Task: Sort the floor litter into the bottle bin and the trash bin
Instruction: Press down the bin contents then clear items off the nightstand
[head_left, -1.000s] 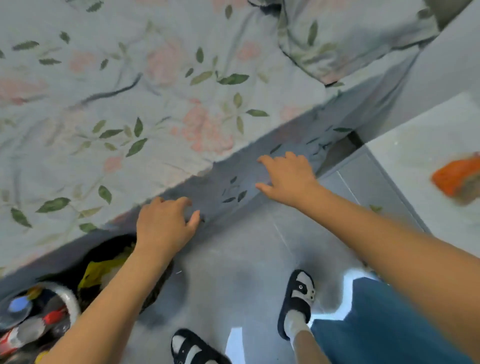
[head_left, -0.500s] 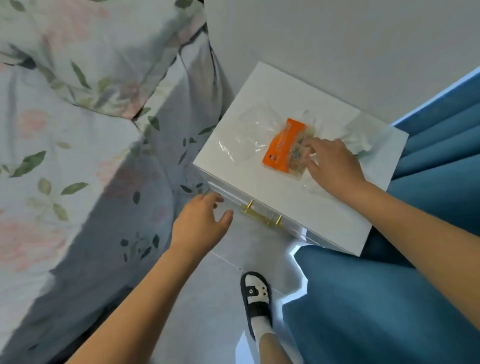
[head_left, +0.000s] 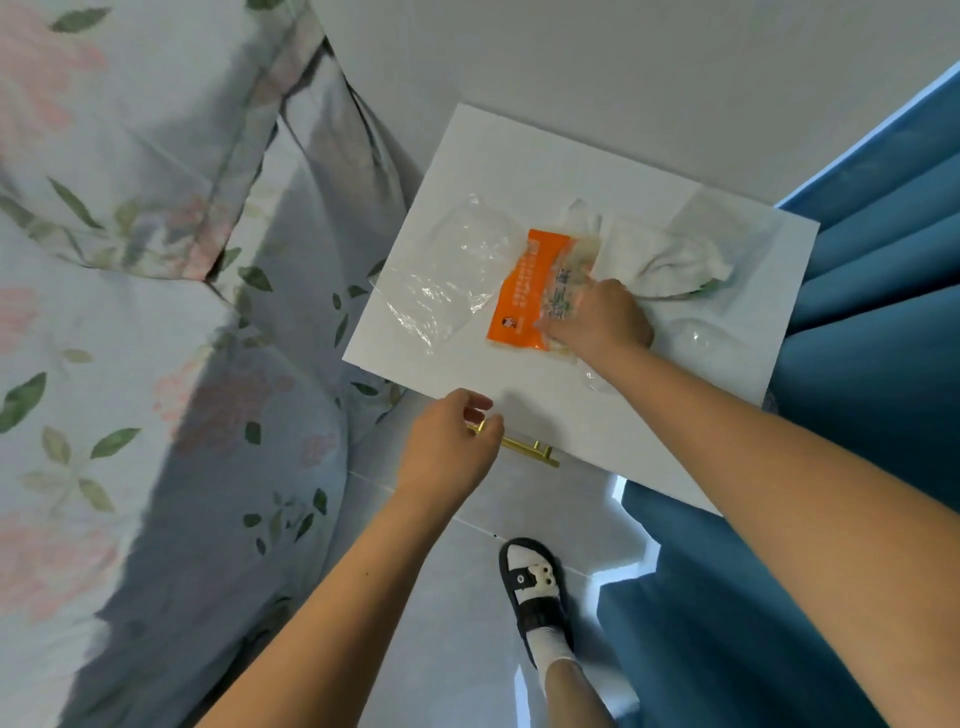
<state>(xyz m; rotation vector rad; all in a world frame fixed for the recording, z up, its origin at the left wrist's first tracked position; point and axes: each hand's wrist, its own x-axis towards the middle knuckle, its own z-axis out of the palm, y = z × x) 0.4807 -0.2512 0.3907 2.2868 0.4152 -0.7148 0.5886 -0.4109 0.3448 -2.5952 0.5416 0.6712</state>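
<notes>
Bedding (head_left: 130, 338) in a leafy floral print fills the whole nine o'clock side of the view, and blue curtain (head_left: 857, 415) folds take the three o'clock side down to five. Between them stands the white nightstand (head_left: 498, 166), its top carrying all the litter in sight; neither bin shows here, so nothing visible has been sorted yet. On that top, from ten o'clock round to two, lie a clear plastic bag (head_left: 447, 275), an orange snack wrapper (head_left: 524, 291) at the centre, a crumpled white tissue (head_left: 660, 260) and a flat clear film (head_left: 727, 234) near the far corner; a small clear piece (head_left: 701, 338) sits at four o'clock of the wrapper. The right hand (head_left: 602, 317) lies on the wrapper's right edge with fingers curled down onto it; I judge it is starting the pickup, with carrying and dropping left. The left hand (head_left: 447, 452) hangs loosely curled at the nightstand's six o'clock edge, holding nothing, over the gold drawer handle (head_left: 530, 449).
</notes>
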